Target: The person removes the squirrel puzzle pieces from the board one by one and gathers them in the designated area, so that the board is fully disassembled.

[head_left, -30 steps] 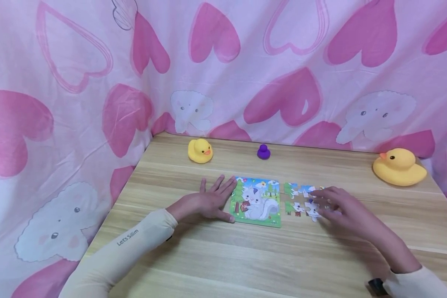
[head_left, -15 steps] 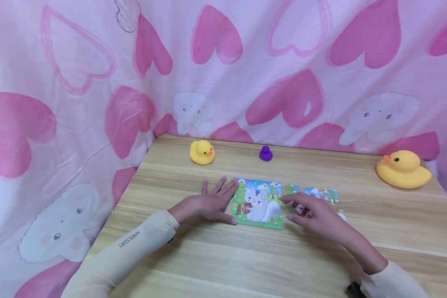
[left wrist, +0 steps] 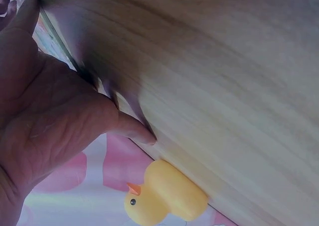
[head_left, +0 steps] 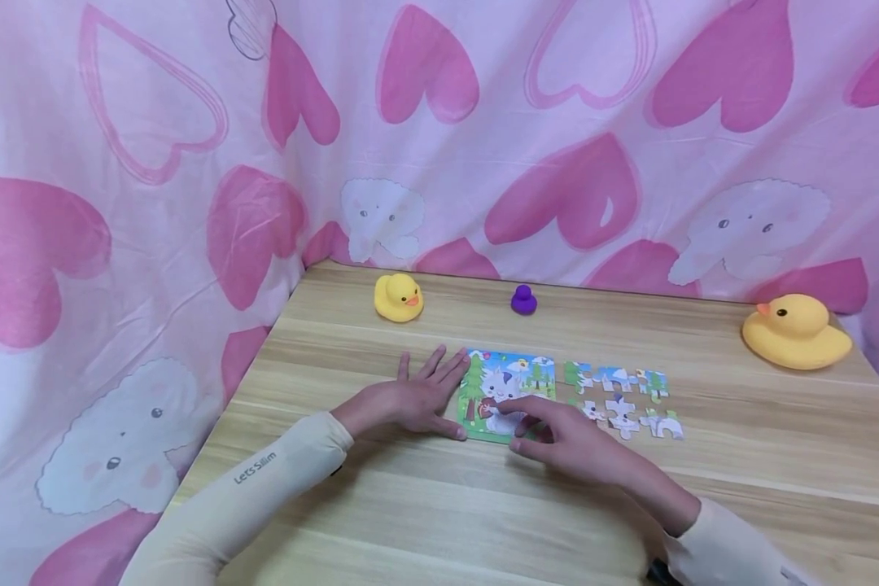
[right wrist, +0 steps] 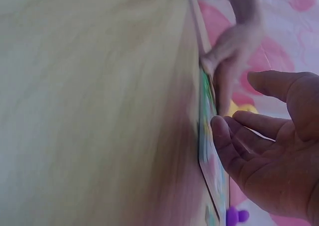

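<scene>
A square picture board (head_left: pixel 474 419) showing a squirrel with an acorn lies flat on the wooden table. My left hand (head_left: pixel 421 403) spreads beside its left edge, fingertips and thumb touching that edge. Over the board's lower right part reaches my right hand (head_left: pixel 567 439), covering some of the picture. Its fingers (right wrist: pixel 228 146) are loosely bent, with nothing between them and the thumb. Just right of the board, several jigsaw pieces (head_left: pixel 621 415) lie apart in two rows; my right hand partly hides the lower left piece.
Along the back of the table (head_left: pixel 410 521) stand a small yellow duck (head_left: pixel 399 298), a tiny purple duck (head_left: pixel 523 300) and a larger yellow duck (head_left: pixel 794 332) at the right. A pink heart-patterned curtain (head_left: pixel 439 195) hangs behind and to the left.
My right hand has moved left from above the jigsaw pieces to the picture board, uncovering most of the pieces. The left hand has stayed at the board's edge.
</scene>
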Action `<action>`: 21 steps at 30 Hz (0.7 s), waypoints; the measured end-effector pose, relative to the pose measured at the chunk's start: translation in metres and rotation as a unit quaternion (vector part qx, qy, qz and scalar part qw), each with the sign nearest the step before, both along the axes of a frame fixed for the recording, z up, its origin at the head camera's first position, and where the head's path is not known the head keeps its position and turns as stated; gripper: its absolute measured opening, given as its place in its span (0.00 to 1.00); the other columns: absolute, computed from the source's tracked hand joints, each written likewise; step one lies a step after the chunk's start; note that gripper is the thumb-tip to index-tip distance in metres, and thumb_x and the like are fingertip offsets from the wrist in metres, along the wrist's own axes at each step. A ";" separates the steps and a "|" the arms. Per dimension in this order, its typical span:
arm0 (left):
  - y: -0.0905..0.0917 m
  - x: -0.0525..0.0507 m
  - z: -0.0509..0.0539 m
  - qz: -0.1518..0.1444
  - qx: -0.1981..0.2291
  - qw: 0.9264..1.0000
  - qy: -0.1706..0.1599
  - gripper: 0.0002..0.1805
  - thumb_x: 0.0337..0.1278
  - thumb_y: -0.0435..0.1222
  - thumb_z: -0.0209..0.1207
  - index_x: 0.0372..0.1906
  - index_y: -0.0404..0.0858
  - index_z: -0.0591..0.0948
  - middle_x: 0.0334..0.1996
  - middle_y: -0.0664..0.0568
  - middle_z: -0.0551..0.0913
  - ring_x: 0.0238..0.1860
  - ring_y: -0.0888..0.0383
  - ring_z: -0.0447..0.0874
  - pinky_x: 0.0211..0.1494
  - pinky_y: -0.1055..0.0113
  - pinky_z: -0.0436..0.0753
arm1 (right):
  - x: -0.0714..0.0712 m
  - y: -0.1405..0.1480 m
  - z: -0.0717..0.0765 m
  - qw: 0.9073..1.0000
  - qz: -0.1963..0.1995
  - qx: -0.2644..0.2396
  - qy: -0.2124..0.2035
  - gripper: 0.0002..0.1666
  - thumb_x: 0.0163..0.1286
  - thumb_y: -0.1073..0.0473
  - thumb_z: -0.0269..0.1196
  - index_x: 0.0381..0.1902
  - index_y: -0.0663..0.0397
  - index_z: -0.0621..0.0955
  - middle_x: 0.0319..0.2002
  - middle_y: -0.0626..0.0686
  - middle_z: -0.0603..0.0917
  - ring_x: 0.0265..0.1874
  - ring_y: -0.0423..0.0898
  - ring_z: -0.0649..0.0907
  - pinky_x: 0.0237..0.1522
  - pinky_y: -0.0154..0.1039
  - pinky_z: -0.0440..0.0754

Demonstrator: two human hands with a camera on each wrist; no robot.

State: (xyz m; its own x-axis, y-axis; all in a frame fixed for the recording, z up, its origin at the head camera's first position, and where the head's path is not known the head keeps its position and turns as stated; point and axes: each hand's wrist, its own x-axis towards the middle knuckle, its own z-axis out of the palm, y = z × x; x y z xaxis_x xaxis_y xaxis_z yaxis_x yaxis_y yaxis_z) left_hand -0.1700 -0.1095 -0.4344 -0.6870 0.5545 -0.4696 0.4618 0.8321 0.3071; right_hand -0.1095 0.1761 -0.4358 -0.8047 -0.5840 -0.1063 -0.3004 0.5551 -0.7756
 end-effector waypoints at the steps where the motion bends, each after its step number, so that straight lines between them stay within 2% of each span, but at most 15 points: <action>1: 0.000 0.000 0.000 0.000 0.001 1.000 -0.001 0.65 0.63 0.72 0.57 0.87 0.49 0.32 0.87 0.57 0.25 0.87 0.46 0.18 0.79 0.23 0.26 | 0.000 -0.003 -0.001 1.000 0.003 0.002 -0.004 0.31 0.75 0.47 0.68 0.73 0.40 0.78 0.60 0.48 0.86 0.48 0.42 0.84 0.50 0.34 0.85; 6: -0.001 -0.001 -0.001 -0.007 0.005 1.000 0.004 0.66 0.63 0.72 0.57 0.87 0.48 0.31 0.87 0.56 0.24 0.87 0.46 0.18 0.79 0.22 0.27 | -0.002 -0.015 -0.002 1.000 0.016 -0.002 -0.015 0.33 0.76 0.48 0.68 0.76 0.39 0.75 0.64 0.46 0.84 0.49 0.40 0.84 0.51 0.33 0.85; 13: 0.001 -0.001 -0.001 -0.010 0.002 1.000 0.000 0.66 0.63 0.73 0.56 0.87 0.49 0.30 0.87 0.57 0.23 0.87 0.46 0.16 0.78 0.23 0.26 | -0.008 -0.019 -0.003 1.000 0.017 0.011 -0.012 0.33 0.76 0.49 0.67 0.75 0.47 0.75 0.60 0.48 0.85 0.45 0.40 0.83 0.47 0.32 0.84; 21: 0.000 -0.002 -0.001 -0.005 -0.004 1.000 0.001 0.66 0.63 0.73 0.57 0.87 0.49 0.31 0.87 0.57 0.23 0.87 0.46 0.17 0.78 0.23 0.26 | -0.016 -0.039 -0.010 0.999 -0.030 0.029 0.013 0.34 0.69 0.56 0.73 0.71 0.49 0.78 0.53 0.47 0.84 0.39 0.42 0.79 0.38 0.33 0.80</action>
